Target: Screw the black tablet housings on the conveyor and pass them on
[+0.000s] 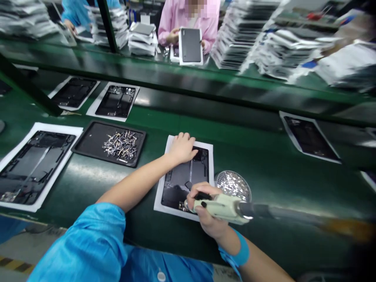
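Note:
My right hand is wrapped round a pale green electric screwdriver, whose cable trails off to the right. Its tip end points at the lower edge of an open tablet housing; whether it touches a screw is hidden. That housing lies on a white sheet straight in front of me. My left hand rests flat over the housing's top edge, fingers spread, holding nothing. Close to the right of the sheet stands a round dish of small shiny metal pieces, probably screws, partly behind the screwdriver.
Left of me lies a black tray with a heap of small parts. Other tablet housings lie at left, far left and right. Across a raised rail, a person in pink holds a tablet panel among stacks.

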Tool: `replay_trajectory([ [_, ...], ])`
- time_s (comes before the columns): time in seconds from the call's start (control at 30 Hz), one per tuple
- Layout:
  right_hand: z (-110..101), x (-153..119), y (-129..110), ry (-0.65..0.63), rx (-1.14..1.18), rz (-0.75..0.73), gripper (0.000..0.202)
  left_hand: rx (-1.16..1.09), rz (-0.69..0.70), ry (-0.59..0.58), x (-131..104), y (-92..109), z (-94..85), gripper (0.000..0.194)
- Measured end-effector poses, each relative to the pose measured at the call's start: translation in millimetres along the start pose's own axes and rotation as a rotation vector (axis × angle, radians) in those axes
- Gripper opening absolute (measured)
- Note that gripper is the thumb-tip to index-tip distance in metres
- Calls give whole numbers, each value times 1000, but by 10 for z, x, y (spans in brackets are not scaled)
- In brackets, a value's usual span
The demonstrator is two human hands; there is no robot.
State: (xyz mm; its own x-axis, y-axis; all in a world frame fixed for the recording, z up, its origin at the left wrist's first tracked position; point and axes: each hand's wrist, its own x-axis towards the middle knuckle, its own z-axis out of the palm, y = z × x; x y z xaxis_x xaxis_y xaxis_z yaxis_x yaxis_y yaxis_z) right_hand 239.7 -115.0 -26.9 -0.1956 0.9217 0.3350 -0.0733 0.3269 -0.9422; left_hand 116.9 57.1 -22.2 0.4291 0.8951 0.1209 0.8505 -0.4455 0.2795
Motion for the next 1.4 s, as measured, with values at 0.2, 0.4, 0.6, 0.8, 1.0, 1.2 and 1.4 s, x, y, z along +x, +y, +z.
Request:
replay_trajectory([
  [0.2,-41,184,-173,142,142,-64,27,12,109,-277,293,-296,-121,23],
  [0.4,-318,273,-309,322,174,-131,25,112,191,-256,874,-650,-439,24],
  [0.6,-453,258,-170,312,20,-143,28,243,199,-16,1877,-1000,-1184,29],
  [0.8,-458,318,-205,319,-31,-171,28,274,186,115,2311,-1025,-1196,34],
  [1.0,-490,313,-216,315,-68,-123,23,315,4,-122,1726,-1334,-1018,42],
  [1.2,-483,324,-218,319,-37,-85,16,527,-249,-466,428,-2425,-1583,36],
  [1.4,-468,388,-246,368,-19,-78,14,603,-360,-541,-383,-2940,-1823,41],
])
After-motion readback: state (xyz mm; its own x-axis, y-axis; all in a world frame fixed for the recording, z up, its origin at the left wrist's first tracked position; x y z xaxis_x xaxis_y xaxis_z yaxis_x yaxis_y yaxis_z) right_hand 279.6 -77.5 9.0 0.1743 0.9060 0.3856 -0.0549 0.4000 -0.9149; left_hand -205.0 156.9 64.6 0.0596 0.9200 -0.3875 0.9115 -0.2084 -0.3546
